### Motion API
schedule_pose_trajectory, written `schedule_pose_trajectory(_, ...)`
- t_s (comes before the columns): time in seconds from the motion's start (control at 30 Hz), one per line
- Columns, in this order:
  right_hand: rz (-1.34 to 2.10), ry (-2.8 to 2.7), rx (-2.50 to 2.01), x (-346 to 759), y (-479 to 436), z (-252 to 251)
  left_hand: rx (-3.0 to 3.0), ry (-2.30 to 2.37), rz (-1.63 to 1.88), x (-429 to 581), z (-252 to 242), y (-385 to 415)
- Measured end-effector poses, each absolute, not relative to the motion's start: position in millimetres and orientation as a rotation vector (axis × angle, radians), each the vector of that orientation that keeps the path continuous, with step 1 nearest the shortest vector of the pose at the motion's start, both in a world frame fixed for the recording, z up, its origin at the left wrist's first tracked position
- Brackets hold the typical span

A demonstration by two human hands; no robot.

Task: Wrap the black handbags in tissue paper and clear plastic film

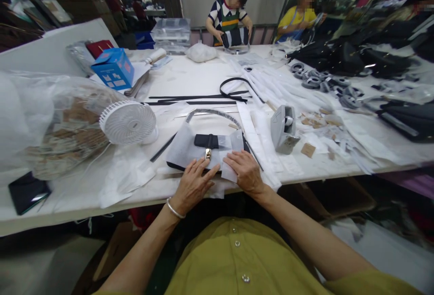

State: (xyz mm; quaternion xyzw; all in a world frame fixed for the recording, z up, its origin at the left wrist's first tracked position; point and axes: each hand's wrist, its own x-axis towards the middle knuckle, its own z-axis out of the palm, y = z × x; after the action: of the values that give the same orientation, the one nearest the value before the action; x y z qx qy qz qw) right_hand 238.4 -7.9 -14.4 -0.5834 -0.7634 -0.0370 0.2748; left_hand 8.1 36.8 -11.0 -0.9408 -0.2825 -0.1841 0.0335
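A black handbag (206,141) with a gold clasp lies near the table's front edge, mostly wrapped in white tissue paper (185,146), its paper-wrapped handle arching away from me. My left hand (192,185) lies flat on the bag's near edge, fingers stretched toward the clasp. My right hand (244,171) presses flat on the tissue paper at the bag's right corner. Neither hand grips anything.
A white desk fan (128,122) and a large plastic bag of brown pieces (64,125) stand left. A grey tape dispenser (284,128) sits right. Black straps (203,98), white paper strips, tape rolls (313,80), a blue box (114,67) and a phone (27,191) lie around. Two people work at the far side.
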Motion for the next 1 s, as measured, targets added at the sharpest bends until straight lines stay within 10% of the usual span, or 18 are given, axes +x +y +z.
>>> schedule_pose_trajectory(0.63,-0.047,-2.225,-1.444,250,-6,-12,-3.072,-0.717,-0.034,56,78,84)
schedule_pose_trajectory(1.0,0.011,-2.2,-1.437,248,-4,-9,-3.789,-0.31,-0.831,104,9,135)
